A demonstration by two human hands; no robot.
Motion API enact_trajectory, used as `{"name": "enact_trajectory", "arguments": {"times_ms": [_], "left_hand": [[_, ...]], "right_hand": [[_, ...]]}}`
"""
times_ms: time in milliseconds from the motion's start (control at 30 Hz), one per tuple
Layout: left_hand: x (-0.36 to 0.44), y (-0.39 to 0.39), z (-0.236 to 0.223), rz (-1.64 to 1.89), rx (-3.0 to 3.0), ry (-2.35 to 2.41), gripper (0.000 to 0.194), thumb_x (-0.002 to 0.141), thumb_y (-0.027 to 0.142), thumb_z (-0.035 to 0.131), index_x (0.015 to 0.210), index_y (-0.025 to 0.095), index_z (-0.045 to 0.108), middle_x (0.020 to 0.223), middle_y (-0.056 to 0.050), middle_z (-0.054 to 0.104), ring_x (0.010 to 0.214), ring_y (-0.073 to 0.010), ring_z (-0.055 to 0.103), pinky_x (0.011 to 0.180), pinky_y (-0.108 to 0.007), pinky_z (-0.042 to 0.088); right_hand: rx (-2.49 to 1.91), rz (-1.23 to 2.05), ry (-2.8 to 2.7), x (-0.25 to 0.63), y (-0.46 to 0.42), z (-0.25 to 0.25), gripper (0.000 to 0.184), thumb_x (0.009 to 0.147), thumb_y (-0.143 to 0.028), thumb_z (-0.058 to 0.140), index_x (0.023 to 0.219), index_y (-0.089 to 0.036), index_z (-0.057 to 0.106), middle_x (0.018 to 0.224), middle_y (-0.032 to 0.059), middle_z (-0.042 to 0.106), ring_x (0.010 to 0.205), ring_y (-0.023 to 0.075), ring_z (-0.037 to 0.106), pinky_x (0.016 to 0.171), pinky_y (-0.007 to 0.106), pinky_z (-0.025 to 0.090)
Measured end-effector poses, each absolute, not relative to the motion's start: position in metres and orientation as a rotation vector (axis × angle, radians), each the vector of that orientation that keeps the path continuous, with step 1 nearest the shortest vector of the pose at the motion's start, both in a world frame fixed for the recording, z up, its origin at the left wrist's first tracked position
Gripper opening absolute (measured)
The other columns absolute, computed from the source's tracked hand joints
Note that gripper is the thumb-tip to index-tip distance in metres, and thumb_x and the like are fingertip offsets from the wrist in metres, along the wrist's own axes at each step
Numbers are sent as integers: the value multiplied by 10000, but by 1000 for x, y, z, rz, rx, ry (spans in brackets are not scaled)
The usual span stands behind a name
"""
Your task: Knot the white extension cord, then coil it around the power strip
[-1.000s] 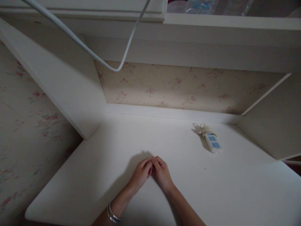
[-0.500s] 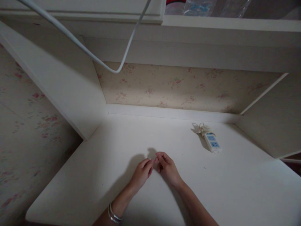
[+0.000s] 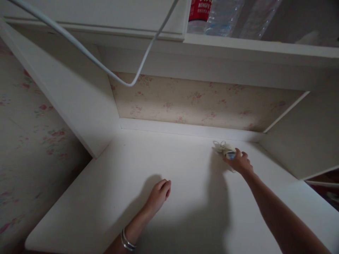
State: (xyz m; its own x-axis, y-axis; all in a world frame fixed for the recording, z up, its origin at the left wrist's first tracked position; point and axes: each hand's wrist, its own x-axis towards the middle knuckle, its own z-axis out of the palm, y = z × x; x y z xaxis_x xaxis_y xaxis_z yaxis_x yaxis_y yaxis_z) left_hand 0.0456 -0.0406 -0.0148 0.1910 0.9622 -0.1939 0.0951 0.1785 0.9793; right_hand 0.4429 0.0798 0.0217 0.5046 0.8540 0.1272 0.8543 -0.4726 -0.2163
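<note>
At the right rear of the white desk (image 3: 185,158) lies a white power strip (image 3: 231,155) with blue socket faces, its cord (image 3: 221,146) coiled around the far end. My right hand (image 3: 239,161) is over the strip, thumb on its left side and fingers curled across the top right, covering most of it. My left hand (image 3: 159,192) rests near the desk's middle with fingers curled into a loose fist; nothing shows in it. Silver bangles (image 3: 127,240) circle the left wrist.
A white cable or rod (image 3: 129,84) hangs in front of the upper cabinet. Plastic bottles, one with a red label (image 3: 200,10), stand on the open shelf (image 3: 254,42). White side panels (image 3: 79,91) and a floral-papered wall (image 3: 196,100) enclose the back.
My right hand has left its place beside the left hand and moved right and away to the power strip. My left hand has barely moved. The view has tilted slightly upward.
</note>
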Motion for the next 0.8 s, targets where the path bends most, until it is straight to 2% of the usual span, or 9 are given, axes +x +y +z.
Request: {"name": "enact_trajectory", "arguments": {"times_ms": [100,267,367,467,533,600,700,800], "left_hand": [[45,-41,-19,902,1222,1210,422,875,524,419,616,191,440,533,55,405,487,-92,352,528,-246,279],[44,-40,-21,915,1218,1211,429,875,528,410,615,189,454,533,51,419,486,-93,365,524,-245,288],[48,-40,-17,903,1236,1187,423,872,512,420,603,188,450,528,49,416,489,-91,368,516,-241,285],[60,-41,-6,850,1210,1133,381,865,484,440,635,182,475,555,44,435,493,-89,386,498,-235,285],[71,-41,4,809,1142,1085,329,846,473,475,726,170,529,655,17,511,519,-94,440,477,-229,297],[82,-39,14,817,1050,1016,320,817,462,531,897,156,578,864,-43,585,630,-122,538,490,-227,356],[94,-35,26,924,892,909,438,807,454,575,1135,166,556,1162,-115,568,906,-191,601,651,-267,472],[95,-32,30,1090,773,821,441,824,433,584,1187,185,550,1225,-113,582,1051,-220,584,823,-309,472]], "right_hand": [[-2520,244,-1441,454,88,11,975,728,-570,607,1474,-137,153,1414,306,290,1193,439,490,904,504,429],[-2517,276,-1386,455,96,12,779,783,-497,557,1419,-129,299,1271,305,468,1154,438,525,878,503,432],[-2494,277,-1328,443,96,18,760,773,-523,551,1389,-126,351,1211,280,532,1100,404,565,852,477,448],[-2387,322,-1266,415,85,25,770,771,-546,531,1398,-148,327,1171,212,582,1008,326,613,795,406,477],[-2197,453,-1197,384,70,30,792,750,-552,562,1403,-179,311,1174,171,594,917,275,636,742,361,491],[-1988,672,-1143,345,50,35,806,732,-563,594,1405,-236,293,1211,131,585,827,232,645,691,333,501],[-1712,909,-1123,279,15,35,754,740,-532,622,1372,-253,320,1258,113,555,889,219,641,735,321,508],[-1510,1075,-1143,220,-15,26,650,780,-481,606,1327,-245,349,1247,99,563,955,217,635,796,335,508]]}}
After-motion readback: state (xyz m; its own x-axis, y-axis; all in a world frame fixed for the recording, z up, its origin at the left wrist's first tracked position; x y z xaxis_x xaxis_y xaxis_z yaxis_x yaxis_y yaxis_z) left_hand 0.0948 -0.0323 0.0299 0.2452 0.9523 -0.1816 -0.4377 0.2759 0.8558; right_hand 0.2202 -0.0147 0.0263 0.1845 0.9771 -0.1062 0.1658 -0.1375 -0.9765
